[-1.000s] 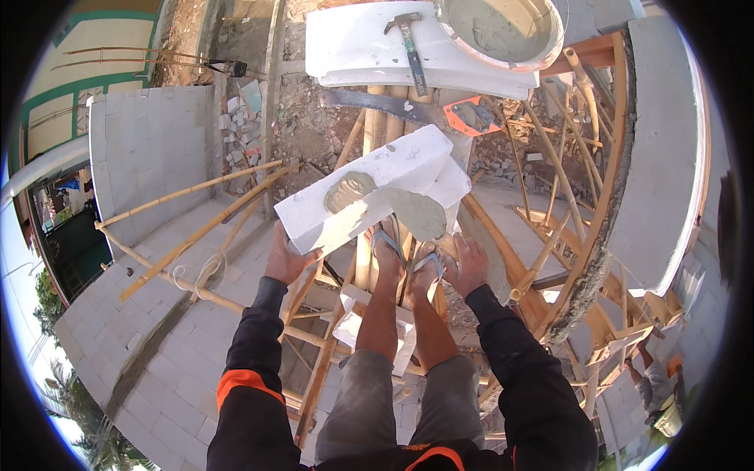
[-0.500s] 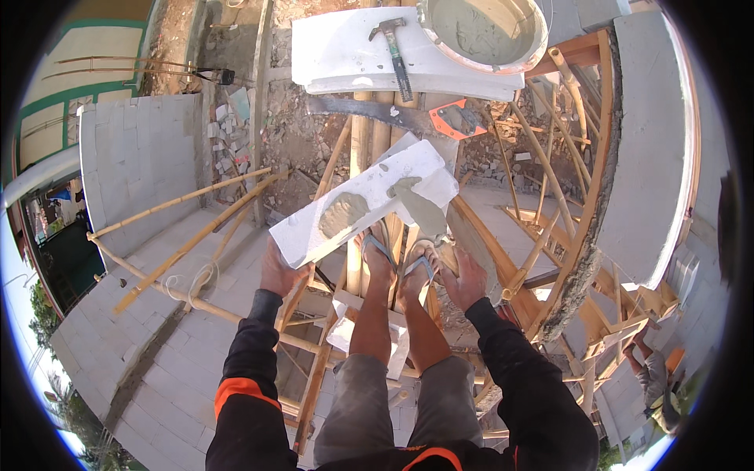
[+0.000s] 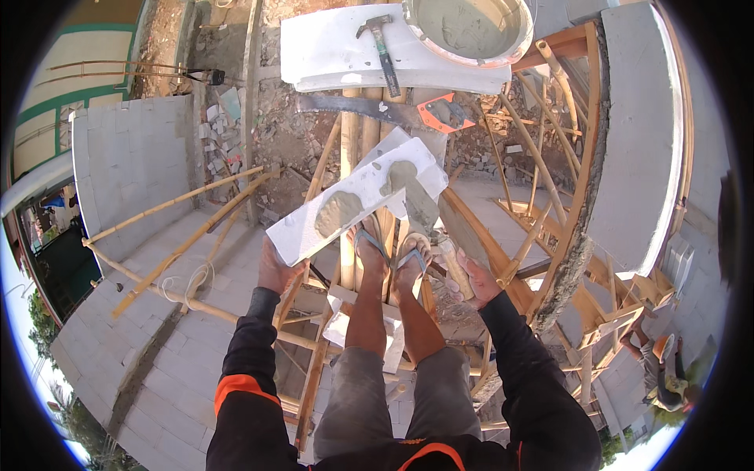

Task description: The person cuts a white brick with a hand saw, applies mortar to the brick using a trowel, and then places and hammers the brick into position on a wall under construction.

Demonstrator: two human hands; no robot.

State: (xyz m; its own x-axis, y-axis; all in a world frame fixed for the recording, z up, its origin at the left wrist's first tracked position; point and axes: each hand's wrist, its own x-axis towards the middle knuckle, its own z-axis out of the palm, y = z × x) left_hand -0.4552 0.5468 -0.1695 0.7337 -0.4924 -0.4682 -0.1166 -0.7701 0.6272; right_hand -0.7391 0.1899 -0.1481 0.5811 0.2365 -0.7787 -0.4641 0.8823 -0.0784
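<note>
A long white lightweight block (image 3: 367, 188) lies tilted in front of me above my feet, its left end nearer to me. My left hand (image 3: 279, 271) is closed around that near left end. Two patches of grey mortar sit on the block's top, one mortar patch (image 3: 336, 213) left of the middle and another toward the far right end. My right hand (image 3: 477, 281) is closed on the wooden handle of a trowel (image 3: 457, 271). The trowel's mortar-coated blade is over the block's right end, at the second patch.
Beyond the block, a handsaw (image 3: 357, 107) with an orange handle lies across bamboo poles. A hammer (image 3: 381, 55) and a bucket of mortar (image 3: 470, 31) rest on a white slab (image 3: 322, 47). Bamboo scaffolding (image 3: 188, 235) and timber formwork (image 3: 593, 141) flank me. Another person (image 3: 664, 369) is at the lower right.
My right hand has shifted right and rotated, baring more of the trowel handle. The mortar at the block's right end looks broader. My left hand keeps its hold; the whole view has shifted slightly.
</note>
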